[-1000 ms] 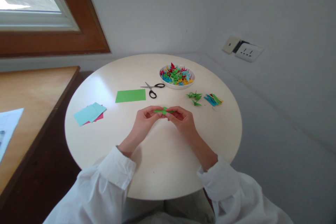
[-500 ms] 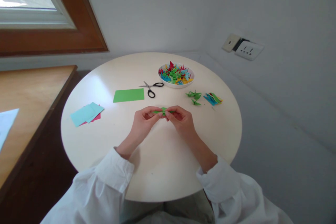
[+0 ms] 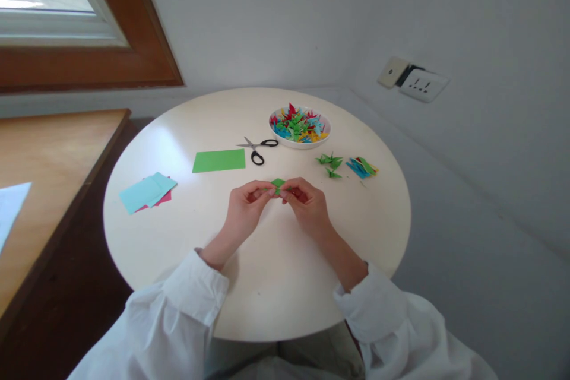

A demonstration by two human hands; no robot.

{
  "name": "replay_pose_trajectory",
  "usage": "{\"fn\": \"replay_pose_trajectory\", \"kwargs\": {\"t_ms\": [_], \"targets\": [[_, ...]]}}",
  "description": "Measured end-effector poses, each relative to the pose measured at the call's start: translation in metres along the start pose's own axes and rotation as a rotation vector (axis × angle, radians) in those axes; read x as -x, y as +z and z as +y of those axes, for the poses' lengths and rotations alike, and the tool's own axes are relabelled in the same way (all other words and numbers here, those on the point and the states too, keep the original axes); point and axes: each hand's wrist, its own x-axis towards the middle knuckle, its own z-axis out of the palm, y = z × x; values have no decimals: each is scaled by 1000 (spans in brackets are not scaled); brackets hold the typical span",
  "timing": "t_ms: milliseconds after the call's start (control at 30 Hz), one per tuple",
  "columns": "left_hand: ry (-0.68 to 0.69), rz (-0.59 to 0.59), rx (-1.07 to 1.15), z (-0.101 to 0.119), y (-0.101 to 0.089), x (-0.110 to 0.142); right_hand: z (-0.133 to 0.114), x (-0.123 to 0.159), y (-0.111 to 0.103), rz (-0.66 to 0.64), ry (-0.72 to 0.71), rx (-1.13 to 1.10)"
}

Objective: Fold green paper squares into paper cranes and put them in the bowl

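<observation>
A small folded piece of green paper (image 3: 278, 183) is pinched between my two hands above the middle of the round table. My left hand (image 3: 249, 203) has its thumb and fingers closed on the paper's left side. On its right side, my right hand (image 3: 307, 202) grips it the same way. The fingers cover much of the paper, so its full shape is partly hidden. Beyond my hands lie a green paper sheet (image 3: 218, 161) and open scissors (image 3: 253, 145) with black handles. Several folded green paper cranes (image 3: 330, 161) rest to the right of them.
A white bowl (image 3: 299, 144) full of colourful paper cranes stands at the back of the white table (image 3: 285, 285). Small coloured paper pieces (image 3: 363, 167) lie at the right. Light blue and red sheets (image 3: 142, 193) overlap at the left. A wooden surface (image 3: 57, 154) adjoins the left side.
The green paper between my fingers now shows a flatter, diamond-like face. Both hands stay in nearly the same place, still pinching it.
</observation>
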Motion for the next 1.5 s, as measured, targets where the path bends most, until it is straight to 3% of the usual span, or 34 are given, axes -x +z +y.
{"fn": "replay_pose_trajectory", "kwargs": {"t_ms": [800, 1500], "targets": [[39, 24, -88, -4, 0, 1, -3, 1, 1, -36, -39, 43], [21, 72, -104, -5, 3, 0, 3, 1, 5, 18, 38, -44]]}}
